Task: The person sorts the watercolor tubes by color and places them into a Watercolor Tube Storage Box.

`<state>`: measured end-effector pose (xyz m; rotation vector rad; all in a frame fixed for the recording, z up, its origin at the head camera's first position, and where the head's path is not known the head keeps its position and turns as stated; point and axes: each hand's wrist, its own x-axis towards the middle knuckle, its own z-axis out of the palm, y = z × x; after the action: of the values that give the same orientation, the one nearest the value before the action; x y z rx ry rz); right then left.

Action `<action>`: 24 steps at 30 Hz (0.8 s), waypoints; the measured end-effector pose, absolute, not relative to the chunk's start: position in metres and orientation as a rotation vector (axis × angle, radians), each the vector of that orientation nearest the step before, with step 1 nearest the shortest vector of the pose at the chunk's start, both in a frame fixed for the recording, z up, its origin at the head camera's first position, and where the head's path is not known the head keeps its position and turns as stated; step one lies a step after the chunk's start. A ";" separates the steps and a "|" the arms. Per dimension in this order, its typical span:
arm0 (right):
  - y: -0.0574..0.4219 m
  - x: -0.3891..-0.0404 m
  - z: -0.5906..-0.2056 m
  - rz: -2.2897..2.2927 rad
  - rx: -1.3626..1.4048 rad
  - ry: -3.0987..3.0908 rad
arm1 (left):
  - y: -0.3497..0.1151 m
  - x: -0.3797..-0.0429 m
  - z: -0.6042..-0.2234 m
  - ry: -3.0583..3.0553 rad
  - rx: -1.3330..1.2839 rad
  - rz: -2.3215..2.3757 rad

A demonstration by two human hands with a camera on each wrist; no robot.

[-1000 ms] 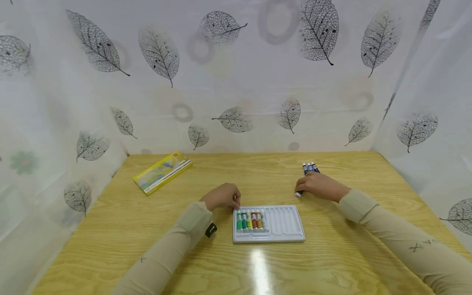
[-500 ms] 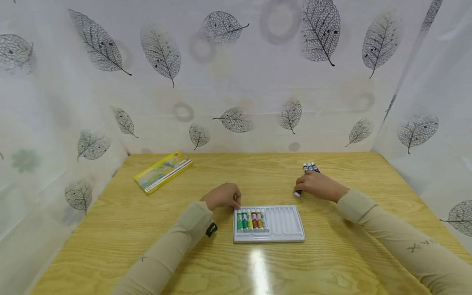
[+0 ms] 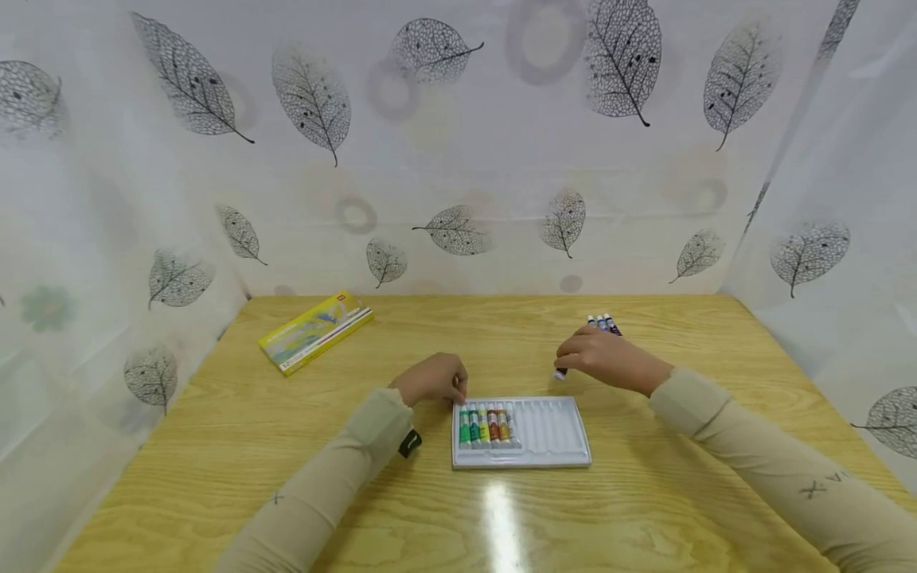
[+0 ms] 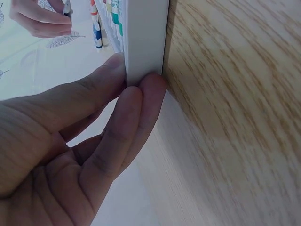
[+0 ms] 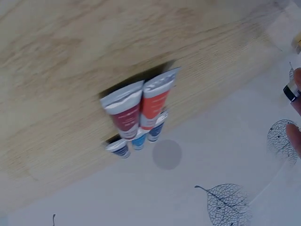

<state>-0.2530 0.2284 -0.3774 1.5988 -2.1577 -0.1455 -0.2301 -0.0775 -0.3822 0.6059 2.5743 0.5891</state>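
In the head view a white plastic paint tray [image 3: 552, 458] lies on the table. Several green, yellow, red and orange paint tubes [image 3: 484, 426] fill its left slots. My left hand [image 3: 432, 380] pinches the tray's far left corner between thumb and fingers, as the left wrist view shows up close. Beyond the tray to the right, my right hand [image 3: 612, 360] holds a dark paint tube [image 3: 561, 372] with a pale end, just above the table. Loose tubes lie behind that hand. The right wrist view shows a maroon tube [image 5: 126, 113], an orange tube [image 5: 154, 103] and blue ones.
A yellow paint box [image 3: 315, 333] lies at the back left of the wooden table [image 3: 358, 517]. Leaf-printed white curtain [image 3: 473, 159] hangs at the table's back and both sides.
My right hand has lifted slightly and moved left, carrying the dark paint tube away from the loose tubes. The left hand stays at the tray's corner.
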 end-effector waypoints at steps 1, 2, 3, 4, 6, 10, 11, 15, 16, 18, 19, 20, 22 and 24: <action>0.225 -0.251 -0.376 -0.146 1.611 -2.159 | -0.078 -0.230 -0.382 2.575 0.607 0.590; 0.222 -0.248 -0.376 -0.146 1.625 -2.160 | -0.078 -0.230 -0.382 2.575 0.608 0.591; 0.219 -0.246 -0.375 -0.145 1.642 -2.155 | -0.078 -0.229 -0.381 2.574 0.607 0.595; 0.216 -0.244 -0.375 -0.138 1.660 -2.139 | -0.078 -0.229 -0.381 2.574 0.609 0.600; 0.210 -0.239 -0.376 -0.144 1.690 -2.111 | -0.078 -0.228 -0.380 2.570 0.611 0.611; 0.198 -0.230 -0.376 -0.161 1.754 -2.034 | -0.079 -0.228 -0.380 2.566 0.613 0.623; 0.196 -0.228 -0.376 -0.174 1.764 -2.018 | -0.079 -0.228 -0.379 2.567 0.615 0.619; 0.187 -0.219 -0.375 -0.239 1.794 -2.008 | -0.079 -0.229 -0.380 2.573 0.625 0.601; 0.185 -0.217 -0.375 -0.251 1.803 -2.025 | -0.079 -0.229 -0.380 2.574 0.627 0.597; 0.182 -0.213 -0.375 -0.268 1.819 -2.060 | -0.079 -0.229 -0.381 2.573 0.628 0.593; 0.181 -0.212 -0.375 -0.273 1.828 -2.073 | -0.079 -0.229 -0.381 2.573 0.628 0.592; 0.180 -0.211 -0.376 -0.283 1.836 -2.083 | -0.079 -0.229 -0.381 2.573 0.628 0.590; 0.179 -0.209 -0.379 -0.299 1.849 -2.090 | -0.079 -0.229 -0.381 2.573 0.627 0.591; 0.177 -0.207 -0.381 -0.308 1.858 -2.080 | -0.079 -0.229 -0.381 2.575 0.630 0.590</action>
<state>-0.2068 0.1770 -0.3808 1.8577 -2.0797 -0.3080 -0.2292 -0.0786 -0.3809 0.6305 2.5751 0.5897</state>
